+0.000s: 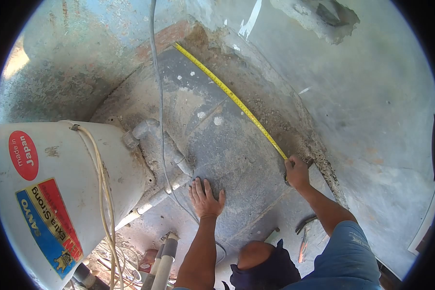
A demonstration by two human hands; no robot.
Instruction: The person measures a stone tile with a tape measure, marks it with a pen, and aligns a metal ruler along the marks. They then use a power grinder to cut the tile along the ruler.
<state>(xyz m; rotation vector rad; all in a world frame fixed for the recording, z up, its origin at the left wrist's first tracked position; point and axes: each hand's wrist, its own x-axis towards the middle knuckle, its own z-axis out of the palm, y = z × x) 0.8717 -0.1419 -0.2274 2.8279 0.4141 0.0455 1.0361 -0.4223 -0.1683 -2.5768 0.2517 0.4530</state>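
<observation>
Gripping the tape measure at four o'clock, the right hand has fingers clamped on its near end; the yellow blade reaches eleven o'clock across the floor. The left hand braces at six, fingers slightly apart. A taut, straight blade should read truest.

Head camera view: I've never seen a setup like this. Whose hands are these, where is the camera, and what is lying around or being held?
There is no robot; these are a person's bare hands. The single picture comes from a camera worn on their head, looking down. The left hand rests spread on the grey floor. The right hand grips the near end of a yellow measuring tape, which stretches across the floor towards the far corner. At the left stands a white container with Sanyo stickers, beside some pipes.
</observation>
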